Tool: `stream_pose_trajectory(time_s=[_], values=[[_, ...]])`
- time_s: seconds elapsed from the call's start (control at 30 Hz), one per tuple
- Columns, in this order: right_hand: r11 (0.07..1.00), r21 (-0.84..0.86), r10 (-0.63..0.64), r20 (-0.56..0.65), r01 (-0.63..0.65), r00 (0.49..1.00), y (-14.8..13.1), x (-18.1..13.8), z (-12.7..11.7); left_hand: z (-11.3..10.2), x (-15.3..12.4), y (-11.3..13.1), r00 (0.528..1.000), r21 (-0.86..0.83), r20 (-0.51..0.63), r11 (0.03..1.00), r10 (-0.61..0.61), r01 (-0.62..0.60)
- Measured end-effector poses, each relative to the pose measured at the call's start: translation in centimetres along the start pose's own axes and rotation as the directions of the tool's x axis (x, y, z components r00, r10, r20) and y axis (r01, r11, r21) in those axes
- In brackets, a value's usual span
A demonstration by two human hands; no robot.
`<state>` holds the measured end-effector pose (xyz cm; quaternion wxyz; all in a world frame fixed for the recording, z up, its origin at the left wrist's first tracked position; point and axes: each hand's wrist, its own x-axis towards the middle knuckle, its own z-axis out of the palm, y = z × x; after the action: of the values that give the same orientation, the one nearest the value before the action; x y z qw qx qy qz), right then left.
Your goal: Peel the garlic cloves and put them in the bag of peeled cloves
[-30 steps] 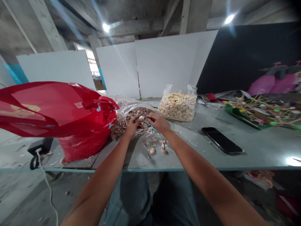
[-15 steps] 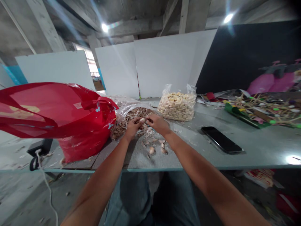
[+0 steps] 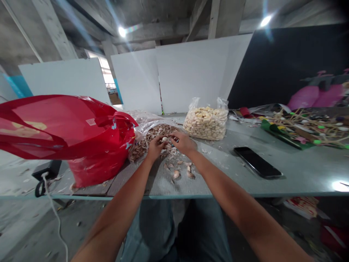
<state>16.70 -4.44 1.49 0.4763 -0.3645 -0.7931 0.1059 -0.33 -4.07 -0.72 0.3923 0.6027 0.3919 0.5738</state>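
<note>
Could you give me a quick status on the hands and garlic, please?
Left hand holds garlic clove; right hand pinches it. Clear bag behind. Loose cloves near wrists.

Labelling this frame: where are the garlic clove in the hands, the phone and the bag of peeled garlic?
garlic clove (image 3: 164,138), head view, its pale top.
phone (image 3: 257,162), head view, middle of screen.
bag of peeled garlic (image 3: 206,125), head view, clear front wall.

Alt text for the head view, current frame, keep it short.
A person's left hand pinches a pale garlic clove while the right hand touches it, above loose cloves on a grey table. A red bag sits left, a clear bag of peeled cloves behind, a phone right.
</note>
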Motion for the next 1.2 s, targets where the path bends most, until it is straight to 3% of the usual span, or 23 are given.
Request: stream_pose_trajectory(time_s=[0.37,0.57,0.7,0.87,1.03,1.2], values=[[0.999,0.021,0.031,0.066,-0.033,0.997,0.8,0.1,0.2,-0.3,-0.2,0.5,0.987,0.389,0.073,0.907,0.145,-0.162],[0.996,-0.033,0.080,0.115,-0.077,0.990,0.8,0.3,-0.2,-0.4,0.0,0.1,0.990,0.357,0.077,0.924,0.120,-0.139],[0.974,-0.213,0.113,0.176,-0.074,0.978,-0.6,0.2,-0.8,-0.3,-0.2,0.3,0.990,0.279,0.103,0.952,0.099,-0.125],[0.905,-0.422,0.146,0.195,-0.052,0.970,-2.2,0.1,-0.8,-0.1,-0.5,0.9,0.989,0.299,0.122,0.948,0.078,-0.111],[0.895,-0.439,0.159,0.150,-0.078,0.976,-2.2,0.4,-0.4,-0.1,-0.2,0.7,0.987,0.270,0.124,0.954,0.101,-0.132],[0.926,-0.342,0.202,0.096,-0.158,0.975,-1.6,0.7,-0.1,-0.2,0.1,0.4,0.985,0.258,0.117,0.954,0.125,-0.152]])
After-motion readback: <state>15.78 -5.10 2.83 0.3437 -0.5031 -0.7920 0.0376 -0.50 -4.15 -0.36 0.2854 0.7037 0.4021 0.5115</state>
